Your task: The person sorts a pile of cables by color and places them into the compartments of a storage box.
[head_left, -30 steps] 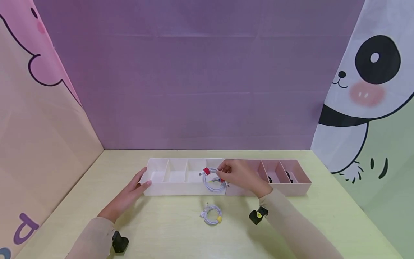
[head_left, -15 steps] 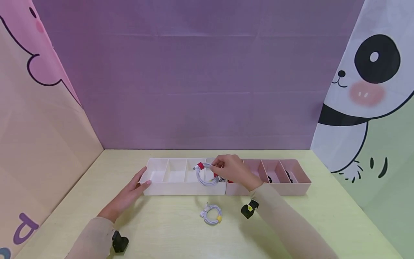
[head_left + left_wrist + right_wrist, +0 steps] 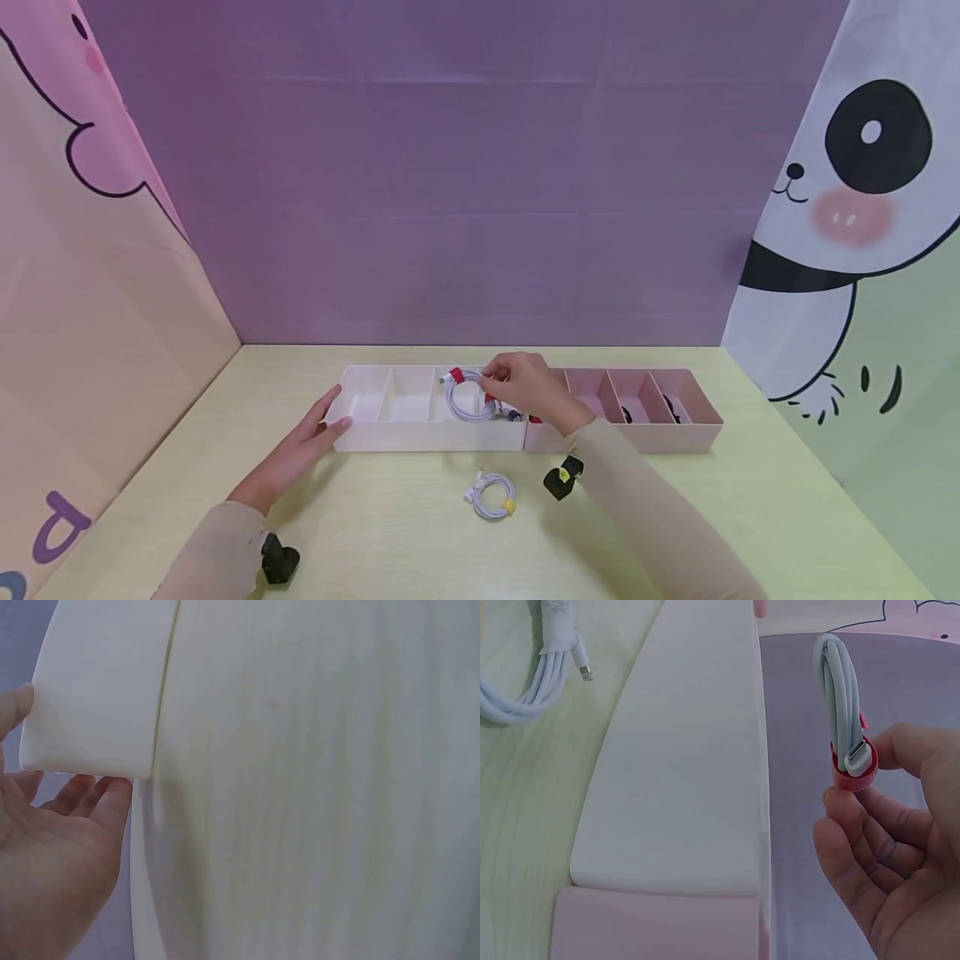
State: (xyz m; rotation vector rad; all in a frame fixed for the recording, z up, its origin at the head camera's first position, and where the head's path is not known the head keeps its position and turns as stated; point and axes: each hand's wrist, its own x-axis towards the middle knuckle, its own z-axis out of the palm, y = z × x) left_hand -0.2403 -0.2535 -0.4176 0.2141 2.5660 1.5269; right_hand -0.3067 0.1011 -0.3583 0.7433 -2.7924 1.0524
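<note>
In the head view my right hand point(image 3: 534, 387) pinches a coiled white charging cable point(image 3: 468, 417) with red straps. The coil hangs above the right half of the white compartment box point(image 3: 427, 437). The right wrist view shows my thumb and fingertips at the red strap point(image 3: 855, 781), beside a USB-C plug point(image 3: 858, 758). My left hand point(image 3: 296, 454) holds the box's left end, thumb on its front and fingers against the end face. A second coiled white cable point(image 3: 491, 516), with a yellow strap, lies on the table in front of the box.
A pink compartment box point(image 3: 622, 439) adjoins the white one on the right. Black items point(image 3: 671, 408) show in its right compartments; their kind is unclear. My right hand partly hides the boxes' junction. A purple backdrop point(image 3: 480, 208) stands behind the table point(image 3: 390, 533).
My right hand has moved left and slightly farther back with the coiled cable, from the box's front right to above its compartments. My left hand has stayed at the box end.
</note>
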